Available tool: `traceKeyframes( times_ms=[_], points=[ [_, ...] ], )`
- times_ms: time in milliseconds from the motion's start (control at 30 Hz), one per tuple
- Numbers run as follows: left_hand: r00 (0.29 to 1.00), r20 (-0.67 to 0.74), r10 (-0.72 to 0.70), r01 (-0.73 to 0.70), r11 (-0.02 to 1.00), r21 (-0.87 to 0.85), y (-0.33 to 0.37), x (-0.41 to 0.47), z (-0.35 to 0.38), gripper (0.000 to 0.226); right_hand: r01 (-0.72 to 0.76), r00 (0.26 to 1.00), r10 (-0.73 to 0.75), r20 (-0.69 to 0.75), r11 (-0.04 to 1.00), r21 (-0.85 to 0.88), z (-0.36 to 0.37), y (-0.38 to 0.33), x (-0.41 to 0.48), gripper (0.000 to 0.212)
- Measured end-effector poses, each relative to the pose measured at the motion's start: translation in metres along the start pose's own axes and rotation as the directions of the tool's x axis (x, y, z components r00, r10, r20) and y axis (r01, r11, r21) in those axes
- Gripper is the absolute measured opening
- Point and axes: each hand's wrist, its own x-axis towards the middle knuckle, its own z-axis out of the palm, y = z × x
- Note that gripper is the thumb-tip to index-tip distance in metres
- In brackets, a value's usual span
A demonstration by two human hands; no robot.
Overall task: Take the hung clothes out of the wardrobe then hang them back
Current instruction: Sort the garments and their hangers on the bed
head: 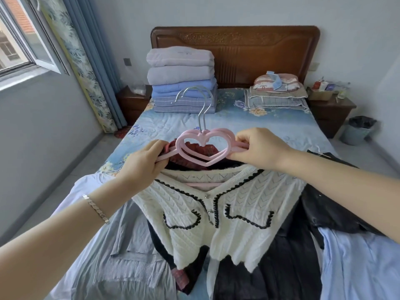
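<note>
Your left hand (140, 163) and right hand (257, 148) pinch pink hangers (203, 146) at either shoulder, fingers curled; white cardigan (216, 213) hangs above clothes-strewn bed (281, 126).

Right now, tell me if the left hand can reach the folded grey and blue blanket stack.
Probably not: the left hand grips pink heart-shaped plastic hangers, and the stack sits far up the bed.

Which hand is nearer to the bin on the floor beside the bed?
Right. The right hand pinches the hangers' right end, on the bin's side of the bed; the left hand holds their left end, farther from the bin.
</note>
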Motion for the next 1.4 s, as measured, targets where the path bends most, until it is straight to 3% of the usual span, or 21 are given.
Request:
traceKeyframes(
  times_ms=[100, 167, 267, 367, 500, 567, 700, 800, 867, 967, 1067, 1167, 1267, 1400],
  points=[
    [0.999, 0.035, -0.035, 0.036, 0.999, -0.036, 0.000, 0.004, 0.000, 0.032, 0.030, 0.995, -0.034, -0.099, 0.999, -0.039, 0.005, -0.003, -0.002, 0.050],
    [0.992, 0.052, -0.117, 0.119, 0.992, -0.051, 0.006, 0.014, -0.003, 0.026, 0.057, 0.990, -0.056, -0.131, 0.998, 0.009, 0.007, -0.004, -0.002, 0.047],
    [0.993, 0.066, -0.098, 0.098, 0.995, 0.007, 0.014, 0.028, -0.004, 0.013, 0.010, 0.995, 0.000, -0.101, 0.995, 0.097, 0.008, -0.007, -0.002, 0.039],
    [0.992, 0.093, -0.085, 0.100, 0.980, -0.170, 0.010, 0.030, -0.004, 0.016, -0.138, 0.989, 0.124, 0.077, 0.963, 0.230, 0.003, -0.011, -0.004, 0.027],
    [0.978, 0.205, 0.022, 0.027, 0.973, -0.231, 0.017, 0.030, -0.012, 0.019, -0.296, 0.930, 0.202, 0.308, 0.907, 0.300, -0.009, -0.016, -0.011, 0.019],
    [0.960, 0.270, 0.073, -0.006, 0.970, -0.243, 0.022, 0.034, -0.019, 0.032, -0.339, 0.897, 0.207, 0.390, 0.889, 0.308, -0.017, -0.020, -0.017, 0.017],
    [0.848, 0.521, 0.095, 0.075, 0.952, -0.296, 0.035, 0.054, -0.033, 0.038, -0.427, 0.838, 0.224, 0.497, 0.836, 0.343, -0.041, -0.020, -0.032, 0.022],
    [0.765, 0.630, 0.135, 0.177, 0.896, -0.407, 0.047, 0.068, -0.030, 0.044, -0.443, 0.848, 0.264, 0.460, 0.830, 0.340, -0.055, -0.009, -0.038, 0.013],
    [0.774, 0.621, 0.125, 0.192, 0.888, -0.418, 0.055, 0.072, -0.014, 0.040, -0.408, 0.881, 0.293, 0.371, 0.868, 0.284, -0.052, 0.008, -0.038, 0.014],
    [0.820, 0.569, 0.065, 0.183, 0.912, -0.368, 0.063, 0.069, 0.034, 0.011, -0.373, 0.914, 0.338, 0.225, 0.919, 0.132, -0.029, 0.048, -0.036, 0.023],
    [0.826, 0.564, 0.023, 0.208, 0.916, -0.343, 0.068, 0.064, 0.089, 0.025, -0.348, 0.936, 0.340, 0.095, 0.933, 0.091, 0.002, 0.091, -0.040, 0.029],
    [0.775, 0.632, 0.008, 0.269, 0.900, -0.342, 0.071, 0.064, 0.138, 0.022, -0.344, 0.939, 0.345, 0.013, 0.931, 0.126, 0.031, 0.131, -0.044, 0.039],
    [0.716, 0.688, -0.118, 0.326, 0.928, -0.180, 0.077, 0.066, 0.197, 0.050, -0.346, 0.937, 0.347, 0.020, 0.926, 0.152, 0.062, 0.179, -0.045, 0.036],
    [0.778, 0.539, -0.322, 0.348, 0.936, 0.058, 0.087, 0.069, 0.278, 0.021, -0.390, 0.921, 0.377, 0.101, 0.889, 0.238, 0.099, 0.250, -0.039, 0.038]
  ],
)
